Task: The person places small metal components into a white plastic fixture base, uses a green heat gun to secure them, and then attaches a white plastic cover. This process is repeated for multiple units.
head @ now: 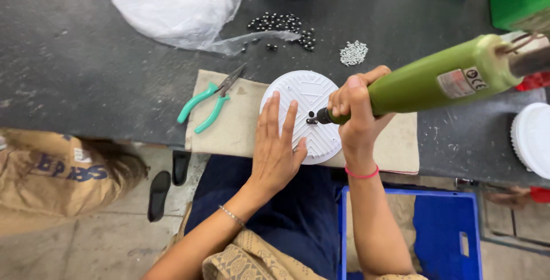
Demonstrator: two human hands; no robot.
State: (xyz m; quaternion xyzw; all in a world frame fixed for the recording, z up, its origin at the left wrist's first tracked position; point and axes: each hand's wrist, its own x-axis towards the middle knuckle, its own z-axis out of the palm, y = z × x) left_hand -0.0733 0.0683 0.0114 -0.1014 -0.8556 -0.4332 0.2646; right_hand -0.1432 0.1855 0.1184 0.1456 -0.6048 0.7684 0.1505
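The left hand (275, 148) lay flat on the white disc (306, 114); the right hand (358, 108) gripped the green screwdriver (435, 82).

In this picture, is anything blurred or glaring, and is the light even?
Head view: light is soft and even, shadows faint. The disc, left hand and right hand are sharp. The driver blurs slightly at its far end; the plastic bag shows mild glare.
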